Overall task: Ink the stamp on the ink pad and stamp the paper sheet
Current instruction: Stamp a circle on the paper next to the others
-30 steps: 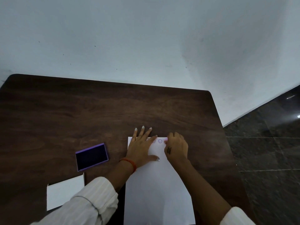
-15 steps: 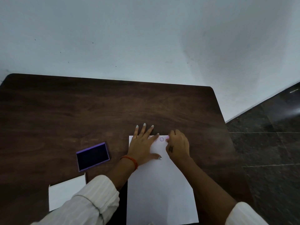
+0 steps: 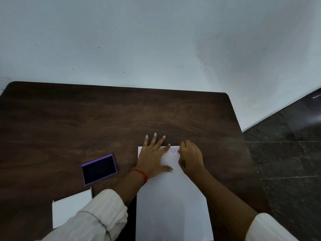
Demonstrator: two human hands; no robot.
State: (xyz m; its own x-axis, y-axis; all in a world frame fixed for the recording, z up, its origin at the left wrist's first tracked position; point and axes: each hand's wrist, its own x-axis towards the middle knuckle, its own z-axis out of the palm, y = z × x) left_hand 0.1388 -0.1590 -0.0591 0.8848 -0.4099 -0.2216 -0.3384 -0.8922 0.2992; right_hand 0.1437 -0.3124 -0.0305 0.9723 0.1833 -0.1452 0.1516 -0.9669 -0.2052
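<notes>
A white paper sheet (image 3: 172, 202) lies on the dark wooden table (image 3: 104, 119). My left hand (image 3: 152, 157) rests flat on the sheet's top left part, fingers spread. My right hand (image 3: 191, 157) is closed in a fist at the sheet's top right corner, pressing down; a sliver of pink stamp (image 3: 178, 151) shows at its left edge, the rest is hidden. A round purple print (image 3: 173, 150) sits on the paper between the hands. The open purple ink pad (image 3: 99, 169) lies to the left of the sheet.
A white card or lid (image 3: 69, 209) lies at the front left, partly under my left sleeve. The table's right edge drops to a dark tiled floor (image 3: 286, 162). A pale wall (image 3: 156, 40) stands behind the table.
Both hands stay in the same place on the sheet. Only the camera view has shifted slightly.
</notes>
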